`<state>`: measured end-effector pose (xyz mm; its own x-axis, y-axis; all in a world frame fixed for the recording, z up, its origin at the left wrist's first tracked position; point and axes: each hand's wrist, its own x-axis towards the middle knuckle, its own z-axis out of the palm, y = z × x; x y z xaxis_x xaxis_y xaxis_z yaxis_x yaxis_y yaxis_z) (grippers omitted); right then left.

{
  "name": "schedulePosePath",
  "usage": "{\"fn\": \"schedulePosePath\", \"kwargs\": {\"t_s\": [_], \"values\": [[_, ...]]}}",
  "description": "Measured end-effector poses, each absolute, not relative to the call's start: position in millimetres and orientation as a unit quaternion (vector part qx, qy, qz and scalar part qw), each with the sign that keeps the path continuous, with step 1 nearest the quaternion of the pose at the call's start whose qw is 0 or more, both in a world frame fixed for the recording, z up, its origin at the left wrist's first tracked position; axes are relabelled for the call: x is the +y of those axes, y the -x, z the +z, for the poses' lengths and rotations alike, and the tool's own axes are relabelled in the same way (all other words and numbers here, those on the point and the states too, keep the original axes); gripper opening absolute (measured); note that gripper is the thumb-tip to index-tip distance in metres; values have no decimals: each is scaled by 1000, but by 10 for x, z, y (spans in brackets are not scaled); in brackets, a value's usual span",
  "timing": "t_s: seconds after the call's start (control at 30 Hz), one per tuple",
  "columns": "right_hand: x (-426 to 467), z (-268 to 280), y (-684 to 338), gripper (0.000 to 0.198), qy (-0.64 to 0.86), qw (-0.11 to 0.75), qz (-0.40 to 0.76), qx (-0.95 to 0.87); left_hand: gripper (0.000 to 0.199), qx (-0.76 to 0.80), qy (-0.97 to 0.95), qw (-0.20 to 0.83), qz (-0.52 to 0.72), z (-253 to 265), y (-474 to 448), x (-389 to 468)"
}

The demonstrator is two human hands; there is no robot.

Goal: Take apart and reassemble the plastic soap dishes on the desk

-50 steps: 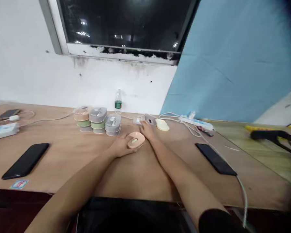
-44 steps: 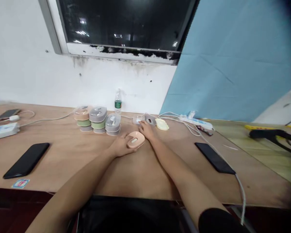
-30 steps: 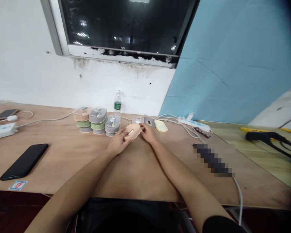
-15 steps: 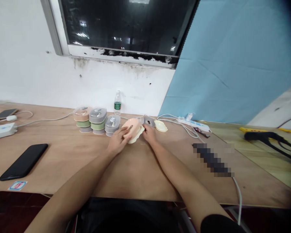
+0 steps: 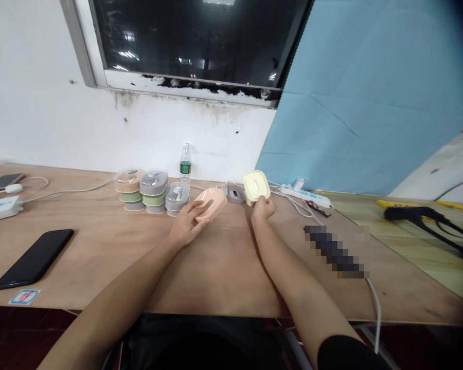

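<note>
The work appears to be only partly done. On the left side of the wooden table (image 5: pixel 224 277), three groups of oval boxes stand in order, and they look finished for now: a three-layer stack with a peach top (image 5: pixel 128 197), a three-layer stack with a grey top (image 5: pixel 154 190), and a lower grey stack (image 5: pixel 177 199) of two layers. Each has a transparent cover on the top box.

What seems to be left is the set of loose parts in the middle. The left hand (image 5: pixel 185 223) grips a peach slotted piece (image 5: pixel 213 201) by its near left edge, with the fingers over the top and the thumb at the lower side. The piece is tilted, just to the right of the lower grey stack. The right hand (image 5: pixel 263 208) is closed on the lower edge of a pale yellow piece (image 5: pixel 256 185), which it holds raised and nearly upright, well apart from the peach one. Whether these two are lids or trays cannot be told with certainty.

Between them, farther back, a grey slotted piece (image 5: pixel 236 194) lies on the table, touched by neither hand. Thus, as it seems, no loose part is joined to another at this moment, and the putting together of these remains undone.
</note>
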<state>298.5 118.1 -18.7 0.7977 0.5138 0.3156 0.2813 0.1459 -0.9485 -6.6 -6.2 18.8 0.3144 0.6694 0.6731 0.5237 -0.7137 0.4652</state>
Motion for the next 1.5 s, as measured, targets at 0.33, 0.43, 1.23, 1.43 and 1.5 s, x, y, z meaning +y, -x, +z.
{"fn": "schedulePosePath", "kwargs": {"t_s": [0.33,0.43,1.23,1.43,1.5], "values": [[1232,-286,-3348,41,666,724,96,-148,38,374,-809,81,447,192,69,-61],[1240,-303,-3345,45,669,714,106,-178,38,370,-812,77,444,195,68,-65],[1171,-311,-3317,34,734,624,13,-269,36,378,-813,80,436,147,62,-33],[1189,-336,-3328,26,734,603,20,-313,36,384,-813,83,429,160,57,-43],[1187,-340,-3316,25,736,588,28,-335,36,384,-813,83,430,160,57,-48]]}}
